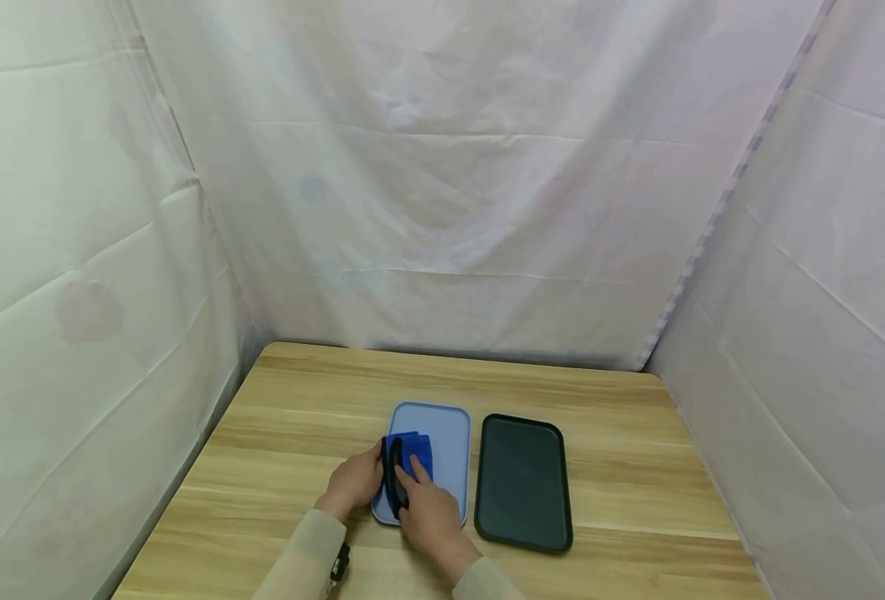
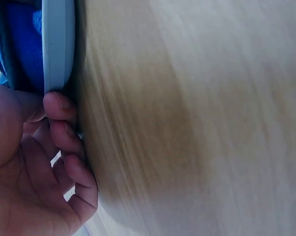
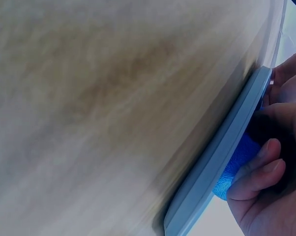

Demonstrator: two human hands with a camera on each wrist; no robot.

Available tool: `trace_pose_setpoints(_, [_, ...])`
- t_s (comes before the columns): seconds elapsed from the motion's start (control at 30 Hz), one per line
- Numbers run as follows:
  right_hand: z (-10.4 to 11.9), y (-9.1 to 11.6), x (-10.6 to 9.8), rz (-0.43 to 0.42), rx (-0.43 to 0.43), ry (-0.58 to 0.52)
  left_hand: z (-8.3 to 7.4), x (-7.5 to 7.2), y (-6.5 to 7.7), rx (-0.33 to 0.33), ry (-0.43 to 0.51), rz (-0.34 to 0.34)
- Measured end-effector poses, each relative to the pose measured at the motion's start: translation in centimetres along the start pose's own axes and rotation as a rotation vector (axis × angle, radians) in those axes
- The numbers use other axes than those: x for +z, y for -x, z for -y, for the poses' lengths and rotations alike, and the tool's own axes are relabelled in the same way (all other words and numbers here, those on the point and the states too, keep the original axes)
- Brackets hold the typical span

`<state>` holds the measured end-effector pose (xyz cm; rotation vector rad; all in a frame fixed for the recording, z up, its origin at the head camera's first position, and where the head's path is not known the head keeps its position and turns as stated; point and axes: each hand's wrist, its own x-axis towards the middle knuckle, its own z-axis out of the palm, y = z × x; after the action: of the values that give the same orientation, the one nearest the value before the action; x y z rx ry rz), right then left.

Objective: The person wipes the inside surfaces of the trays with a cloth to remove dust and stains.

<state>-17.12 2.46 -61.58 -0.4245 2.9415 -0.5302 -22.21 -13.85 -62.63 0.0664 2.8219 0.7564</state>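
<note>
A light blue tray lies on the wooden table. A folded blue cloth and a long, curved black object are on its left part; the black object's kind cannot be told. My left hand is at the tray's left edge. In the left wrist view, its thumb and fingertips pinch the tray's rim beside the cloth. My right hand reaches over the tray's near part, with its index finger extended onto the cloth. Its other fingers curl round the black object, partly hiding it, in the right wrist view.
A dark green tray lies to the right of the blue one, a narrow gap between them. Wood-grain table surrounds both trays. White sheets hang behind the table and along both sides.
</note>
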Motion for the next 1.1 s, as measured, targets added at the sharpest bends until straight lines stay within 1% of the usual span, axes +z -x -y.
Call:
trace_pose_setpoints(0.13, [-0.4,0.1,0.0,0.008,-0.014,0.028,0.0,0.1,0.0,0.001,0.002,0.001])
trace_pose_setpoints(0.43, [-1.4,0.3,-0.3,0.021,-0.034,0.013,0.1,0.4,-0.2,-0.005,-0.001,0.001])
trace_pose_setpoints(0.6, [-1.8,0.6,-0.4,0.025,-0.024,0.011,0.2,0.3,0.0,-0.009,0.005,-0.002])
trace_pose_setpoints(0.83, [-2.2,0.9,-0.9,0.015,-0.014,0.030,0.2,0.3,0.0,0.011,0.004,-0.024])
trace_pose_setpoints(1.0, [-2.5,1.1,-1.1,0.025,-0.010,0.009,0.1,0.1,0.1,0.006,0.002,-0.024])
trace_pose_setpoints(1.1, [-2.7,1.2,-1.3,0.024,-0.003,0.018,0.0,0.0,0.1,0.010,0.006,-0.026])
